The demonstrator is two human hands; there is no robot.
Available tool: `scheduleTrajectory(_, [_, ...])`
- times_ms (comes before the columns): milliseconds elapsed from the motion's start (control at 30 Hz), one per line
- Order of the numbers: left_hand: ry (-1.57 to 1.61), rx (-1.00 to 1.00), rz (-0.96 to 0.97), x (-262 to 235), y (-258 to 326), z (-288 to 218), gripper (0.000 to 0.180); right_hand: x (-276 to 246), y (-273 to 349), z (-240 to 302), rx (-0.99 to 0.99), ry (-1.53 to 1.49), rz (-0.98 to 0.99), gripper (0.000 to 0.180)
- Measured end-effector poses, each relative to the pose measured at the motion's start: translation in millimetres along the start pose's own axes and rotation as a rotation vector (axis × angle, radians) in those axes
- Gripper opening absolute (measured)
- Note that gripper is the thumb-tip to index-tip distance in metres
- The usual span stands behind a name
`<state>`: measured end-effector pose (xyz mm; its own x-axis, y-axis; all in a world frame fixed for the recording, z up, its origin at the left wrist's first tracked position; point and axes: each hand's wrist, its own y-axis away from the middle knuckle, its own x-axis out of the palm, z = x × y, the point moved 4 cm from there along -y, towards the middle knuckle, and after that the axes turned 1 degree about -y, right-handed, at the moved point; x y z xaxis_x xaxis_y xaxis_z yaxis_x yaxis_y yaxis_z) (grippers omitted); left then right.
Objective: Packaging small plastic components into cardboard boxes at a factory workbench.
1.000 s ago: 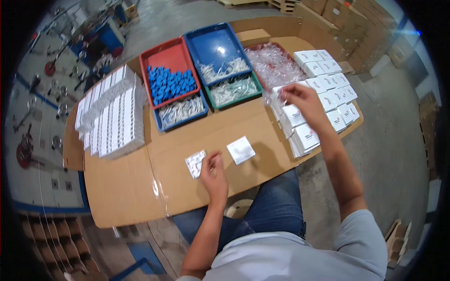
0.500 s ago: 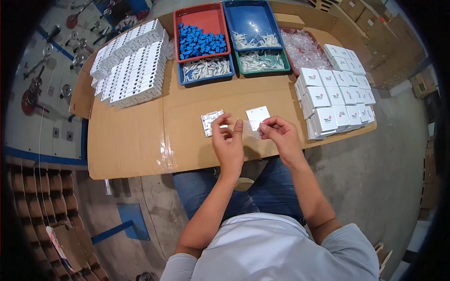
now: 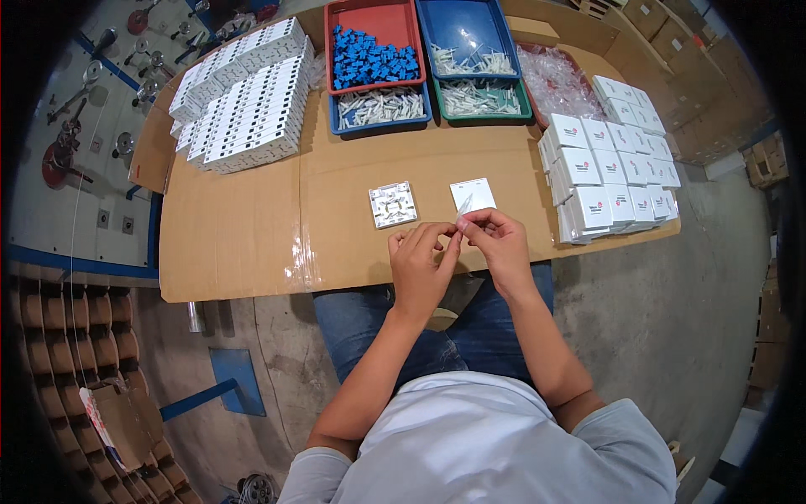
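Fingers of the left hand (image 3: 420,269) and right hand (image 3: 503,252) pinched a small translucent plastic bag (image 3: 466,204) mid-frame, likely to steady its limpness.

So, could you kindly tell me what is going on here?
A person at a cardboard-covered table has the left hand and right hand together, fingertips pinching a small piece of clear plastic. Just beyond the hands, a white part with exposed inner fittings and a flat white square lie apart on the table. Nothing else is being handled.
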<state>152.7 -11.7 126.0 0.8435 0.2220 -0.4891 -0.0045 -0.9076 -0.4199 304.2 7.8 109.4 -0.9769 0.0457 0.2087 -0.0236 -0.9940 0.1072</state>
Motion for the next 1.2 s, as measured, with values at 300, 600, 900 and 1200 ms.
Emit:
scheduleTrajectory(300, [-0.005, 0.005, 0.053, 7, 1, 11, 0.012, -8, -6, -5, -0.029, 0.076, -0.018, 0.012])
scheduleTrajectory(600, [0.114, -0.259, -0.071, 15, 10, 19, 0.009, -1, 1, 5, -0.186, 0.550, -0.026, 0.021])
scheduleTrajectory(900, [0.313, -0.276, -0.187, 33, 21, 14, 0.009, 2, -2, -14, -0.195, 0.456, -0.160, 0.014])
scheduleTrajectory(1200, [-0.217, 0.100, -0.101, 7, 9, 9, 0.047, -4, -1, -9, -0.220, 0.581, -0.050, 0.014])
